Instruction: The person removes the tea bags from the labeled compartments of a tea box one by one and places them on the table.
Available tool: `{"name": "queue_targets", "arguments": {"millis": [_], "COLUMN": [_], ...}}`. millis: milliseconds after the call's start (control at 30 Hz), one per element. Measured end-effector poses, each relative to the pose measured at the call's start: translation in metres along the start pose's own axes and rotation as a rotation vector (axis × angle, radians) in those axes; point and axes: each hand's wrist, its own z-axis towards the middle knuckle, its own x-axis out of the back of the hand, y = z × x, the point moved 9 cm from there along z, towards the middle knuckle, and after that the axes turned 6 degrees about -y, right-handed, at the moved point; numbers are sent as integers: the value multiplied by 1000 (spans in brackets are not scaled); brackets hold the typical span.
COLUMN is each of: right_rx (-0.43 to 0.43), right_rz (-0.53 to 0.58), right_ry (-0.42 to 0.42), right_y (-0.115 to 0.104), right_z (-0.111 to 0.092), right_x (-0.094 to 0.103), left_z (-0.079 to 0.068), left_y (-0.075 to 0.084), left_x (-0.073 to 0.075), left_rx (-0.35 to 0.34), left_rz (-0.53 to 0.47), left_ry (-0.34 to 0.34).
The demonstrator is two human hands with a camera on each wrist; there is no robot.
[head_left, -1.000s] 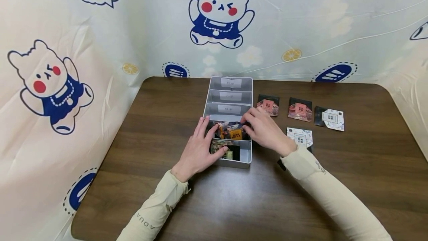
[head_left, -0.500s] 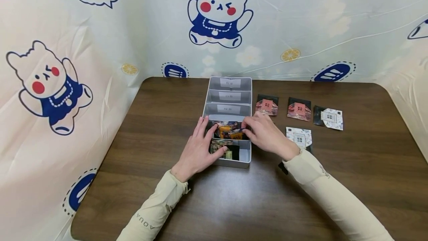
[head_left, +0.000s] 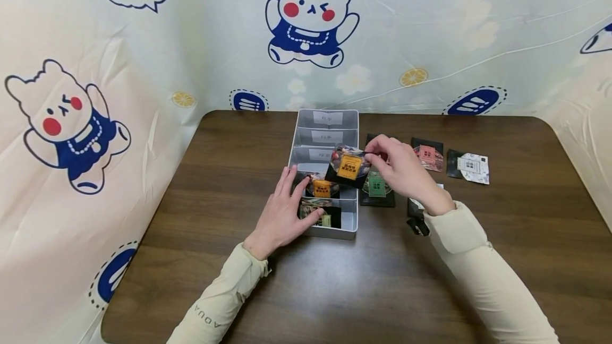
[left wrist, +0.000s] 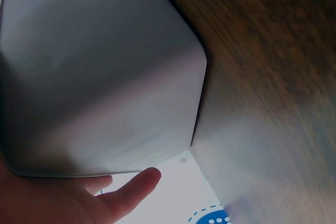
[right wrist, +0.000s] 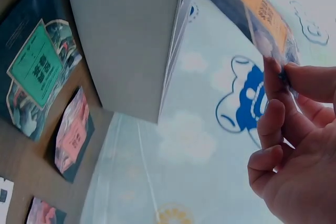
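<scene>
My right hand (head_left: 404, 166) pinches the right edge of a dark tea sachet (head_left: 348, 167) with an orange label, tilted above the grey divided box (head_left: 331, 233). In the right wrist view thumb and forefinger grip the corner of this sachet (right wrist: 262, 11). Another orange-labelled sachet (head_left: 321, 188) lies in the compartment below. My left hand (head_left: 277, 222) rests on the box's left rim, fingers spread, thumb reaching over the front compartment, where a sachet with a yellow-green label (head_left: 311, 211) lies. The left wrist view has the thumb above the box wall (left wrist: 105, 77).
Right of the box lies a green-labelled sachet (head_left: 377, 190). Beyond it are a pink-labelled sachet (head_left: 427, 154) and a white-and-black one (head_left: 470, 168); others are partly hidden by the right arm. The three rear compartments carry white paper labels (head_left: 327, 118). A printed curtain (head_left: 377, 89) hangs behind the table.
My right hand has lifted one orange-labelled sachet out of its compartment and moved up and right, uncovering the green-labelled sachet. The left hand stays on the rim.
</scene>
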Motion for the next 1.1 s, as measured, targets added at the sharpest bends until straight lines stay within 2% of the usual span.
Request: {"name": "queue_targets", "arguments": {"millis": [267, 733, 1100], "right_rx": [-77, -187, -313], "right_rz": [43, -64, -139], "right_ry": [7, 24, -35], "right_y": [26, 85, 143], "right_z": [-11, -47, -91], "right_x": [13, 50, 76], "left_z": [-1, 1, 0], "left_y": [0, 1, 3], "left_x": [1, 3, 3], "left_rx": [2, -10, -35], "left_rz": [-4, -4, 6], "left_ry": [8, 15, 33]}}
